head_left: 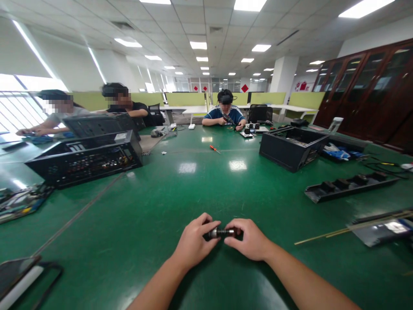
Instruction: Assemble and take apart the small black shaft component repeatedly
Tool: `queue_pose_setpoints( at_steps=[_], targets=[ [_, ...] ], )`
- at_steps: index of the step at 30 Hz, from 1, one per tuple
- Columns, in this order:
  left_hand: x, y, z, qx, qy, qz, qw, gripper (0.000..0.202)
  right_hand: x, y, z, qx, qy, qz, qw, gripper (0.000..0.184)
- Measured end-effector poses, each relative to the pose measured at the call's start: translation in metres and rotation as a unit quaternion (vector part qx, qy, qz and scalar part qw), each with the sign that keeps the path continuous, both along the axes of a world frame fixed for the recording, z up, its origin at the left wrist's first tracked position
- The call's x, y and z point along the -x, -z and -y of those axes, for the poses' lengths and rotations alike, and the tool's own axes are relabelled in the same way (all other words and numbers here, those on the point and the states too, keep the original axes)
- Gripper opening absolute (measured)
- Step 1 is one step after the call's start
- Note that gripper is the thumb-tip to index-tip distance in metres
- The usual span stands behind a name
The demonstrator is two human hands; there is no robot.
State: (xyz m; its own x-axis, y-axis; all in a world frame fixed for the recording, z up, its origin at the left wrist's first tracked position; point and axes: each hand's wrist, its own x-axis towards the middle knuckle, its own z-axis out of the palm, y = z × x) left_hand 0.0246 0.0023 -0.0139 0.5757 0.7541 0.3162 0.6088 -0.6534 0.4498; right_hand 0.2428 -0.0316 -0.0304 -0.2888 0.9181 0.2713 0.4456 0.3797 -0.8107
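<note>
A small black-and-silver cylindrical part [222, 233] lies level between my two hands, just above or on the green tabletop; I cannot tell which. Its darker left end sits in my left hand [197, 237], thumb and fingers closed around it. My right hand [250, 239] grips the right end, thumb below and fingers curled over the top. Between the fingertips the middle shows a silver collar and a narrower dark section. Both outer ends are partly hidden by the fingers, so its exact kind is unclear.
An orange-handled screwdriver [214, 149] lies ahead on the green table [155, 206]. Open black computer cases stand left [97, 159] and right [290, 148]. A black channel-shaped tray [348, 187] and thin brass-coloured rods [325, 235] lie right. A co-worker [225, 113] sits opposite, two others at left.
</note>
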Motion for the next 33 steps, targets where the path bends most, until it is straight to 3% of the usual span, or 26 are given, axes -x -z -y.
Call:
queue_pose_setpoints(
  at_steps=[14,18,24,33],
  targets=[
    [-0.0040,0.0020,0.0068,-0.013,0.031,-0.010,0.999,0.033,0.0042,0.0019,0.0016,-0.001,-0.010,0.022,1.000,0.012],
    [-0.0052,0.0007,0.0084,-0.003,0.015,0.026,1.000,0.042,0.0037,0.0025,0.0007,-0.002,-0.009,0.029,1.000,0.011],
    [-0.0064,-0.0032,0.0100,0.016,0.016,0.076,0.997,0.022,0.0032,0.0008,-0.0002,0.000,-0.011,0.018,1.000,0.012],
    [-0.0049,-0.0003,0.0085,0.036,0.005,0.093,0.995,0.025,0.0028,-0.0014,-0.0001,0.003,-0.011,0.024,1.000,0.011]
  ],
)
